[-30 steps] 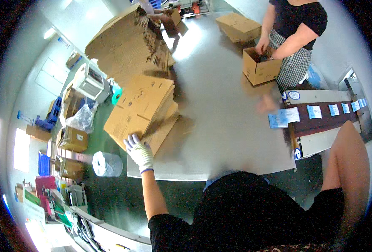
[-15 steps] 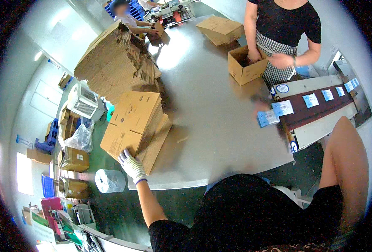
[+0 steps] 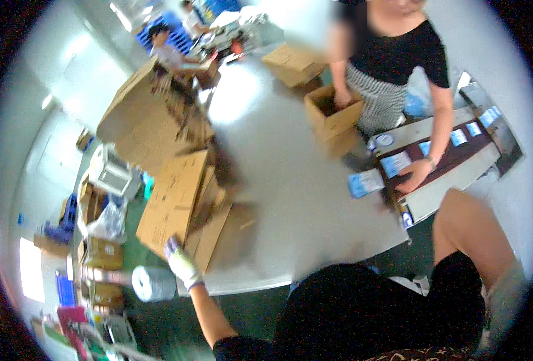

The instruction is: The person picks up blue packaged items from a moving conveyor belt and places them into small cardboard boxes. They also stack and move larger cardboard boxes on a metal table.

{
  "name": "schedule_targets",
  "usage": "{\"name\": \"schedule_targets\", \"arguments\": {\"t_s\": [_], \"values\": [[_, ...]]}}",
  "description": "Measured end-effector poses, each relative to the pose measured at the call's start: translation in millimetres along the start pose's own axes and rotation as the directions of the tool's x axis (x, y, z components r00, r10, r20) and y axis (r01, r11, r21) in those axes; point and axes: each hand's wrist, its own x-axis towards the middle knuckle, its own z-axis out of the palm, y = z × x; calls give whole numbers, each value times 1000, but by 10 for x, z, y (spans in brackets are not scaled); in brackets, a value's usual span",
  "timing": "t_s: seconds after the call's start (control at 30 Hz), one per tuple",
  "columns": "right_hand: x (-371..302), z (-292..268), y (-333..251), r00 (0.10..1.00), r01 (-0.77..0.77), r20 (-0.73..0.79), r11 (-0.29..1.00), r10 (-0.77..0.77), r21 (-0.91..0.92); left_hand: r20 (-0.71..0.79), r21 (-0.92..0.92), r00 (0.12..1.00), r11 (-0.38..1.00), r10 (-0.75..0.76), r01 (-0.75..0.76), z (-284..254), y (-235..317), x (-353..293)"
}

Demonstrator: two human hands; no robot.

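Note:
My left hand (image 3: 183,265), in a white glove with purplish fingertips, grips the near corner of a brown folded cardboard carton (image 3: 173,201). The carton tilts up from another flat carton (image 3: 212,240) on the table, with a gap between them. Motion blur hides the exact finger positions. My right arm is bent at the right side; its hand is out of view.
A tall stack of flat cartons (image 3: 140,123) stands beyond on the metal table (image 3: 266,180). Across it, a co-worker reaches into an open carton (image 3: 335,120) and over a conveyor (image 3: 453,156) carrying blue-white packets. One packet (image 3: 366,183) lies at its end.
The carton at my left hand has tipped up more steeply and its gap has widened. The co-worker's one hand has moved from the open carton to the packets on the conveyor. My view has shifted.

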Motion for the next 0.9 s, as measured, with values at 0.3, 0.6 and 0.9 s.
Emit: {"name": "schedule_targets", "arguments": {"t_s": [0.3,0.6,0.9], "values": [[-347,-126,237,996,-26,-90,999,28,19,-32,-38,997,997,67,-68,-246,612,46],[-575,-231,249,994,57,-96,998,-53,35,-140,-290,990,956,2,-43,-1301,848,-433],[-737,-350,576,953,15,-302,996,14,93,-117,-737,909,648,-401,191,-1728,1579,-564]]}}
